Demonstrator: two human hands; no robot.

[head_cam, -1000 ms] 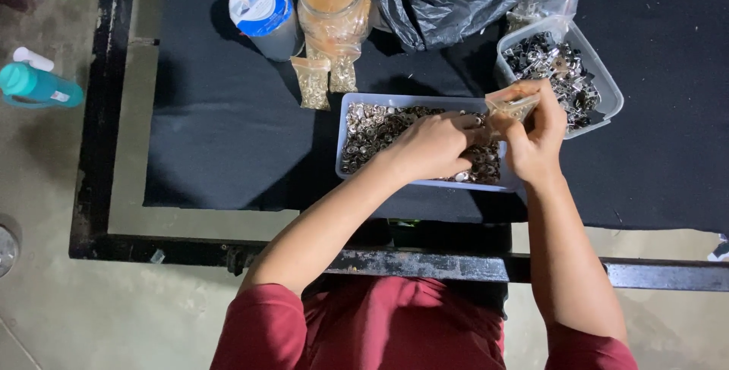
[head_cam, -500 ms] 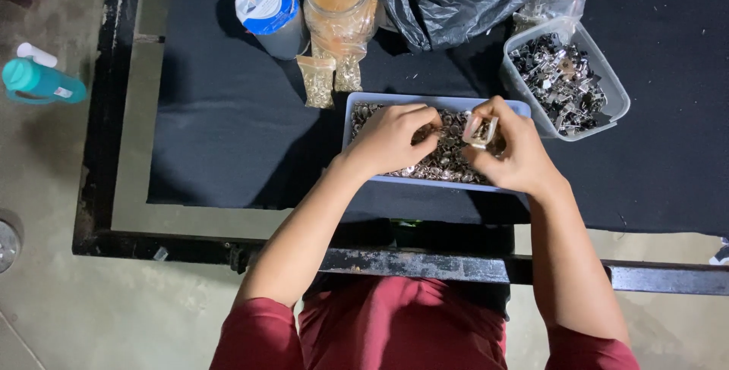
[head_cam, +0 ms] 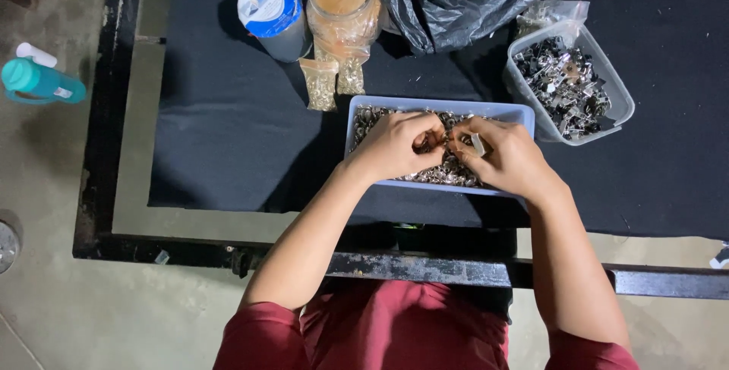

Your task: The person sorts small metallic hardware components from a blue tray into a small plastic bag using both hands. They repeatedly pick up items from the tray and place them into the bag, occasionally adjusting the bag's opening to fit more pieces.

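The person is wearing a dark red top with short sleeves. The left sleeve (head_cam: 262, 336) is ending above the elbow, and the right sleeve (head_cam: 592, 353) is doing the same, its edge showing as a soft rounded hem. The cloth is looking plain, with no print, stripe or button showing, and it is lying in loose folds across the chest (head_cam: 402, 332). Both forearms are showing bare from the sleeves down. The left hand (head_cam: 395, 144) and the right hand (head_cam: 507, 159) are wearing no gloves, and no ring, watch or bracelet is showing on the wrists or fingers.
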